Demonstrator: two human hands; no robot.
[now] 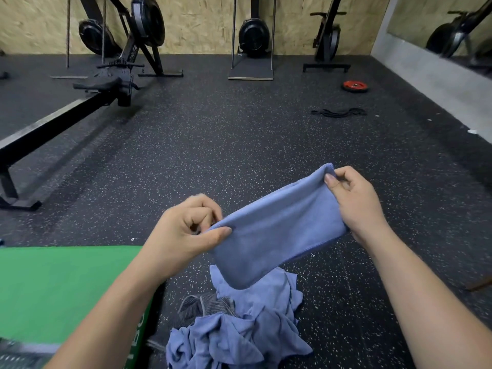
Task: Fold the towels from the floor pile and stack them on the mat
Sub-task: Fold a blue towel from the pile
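Pinching the soft, limp blue towel (277, 230) at both ends with your left hand (183, 235) and right hand (356, 201), you hold it above the floor pile (239, 328), beside the green mat's (66, 288) right edge.

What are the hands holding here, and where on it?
One folded blue cloth towel, stretched between them: the left hand pinches its lower left end, the right hand pinches its upper right end.

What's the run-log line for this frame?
fold | left hand: pinches blue towel | right hand: pinches towel | pile: floor, beside green mat
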